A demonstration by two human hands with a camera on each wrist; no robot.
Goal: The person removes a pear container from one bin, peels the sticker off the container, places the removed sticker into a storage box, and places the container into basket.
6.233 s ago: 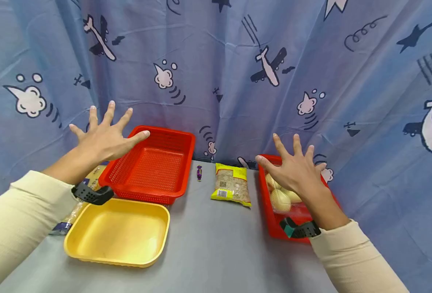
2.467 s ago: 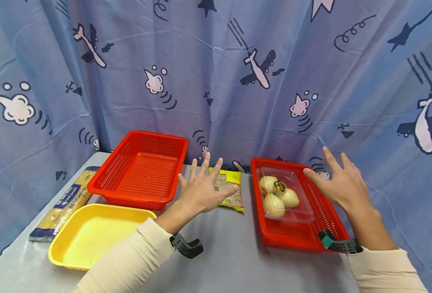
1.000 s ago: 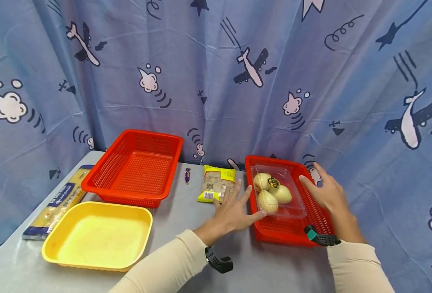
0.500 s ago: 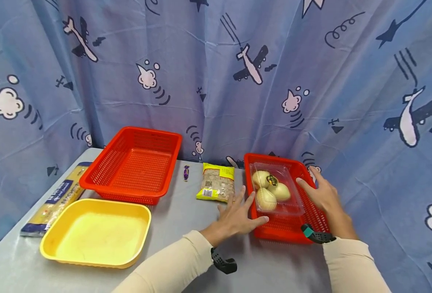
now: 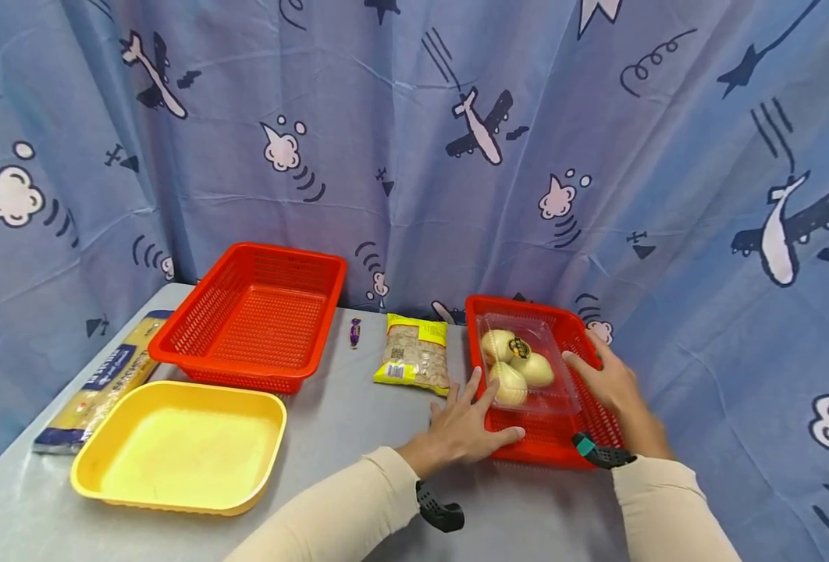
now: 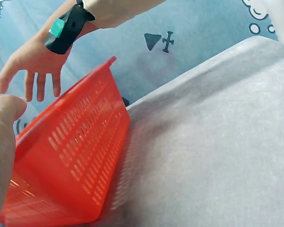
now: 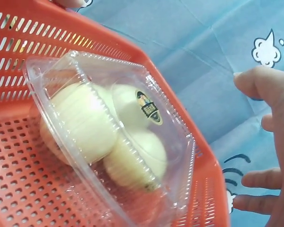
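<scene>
the left hand lies with fingers spread and straight at the near left corner of the red basket on the right, its fingertips reaching over the rim toward the clear plastic box; it grips nothing. in the left wrist view the thumb sits just above the basket's slotted side wall, and whether it touches the rim cannot be told. the right hand rests over the basket's right side, fingers straight and a little apart, pointing at the right edge of the clear box; it holds nothing either, and in the right wrist view its fingers stand just outside the basket's rim, apart from the box.

the clear box lies inside this basket, toward its far end, lid closed, with three pale round fruits in it, one bearing a dark sticker. the basket stands on the grey table, close to the blue curtain printed with planes and clouds.

just left of the basket lies a yellow packet, then a small purple candy, then a second red basket. in front of that sits a yellow tray, and a long pasta pack lies along the table's left edge.
</scene>
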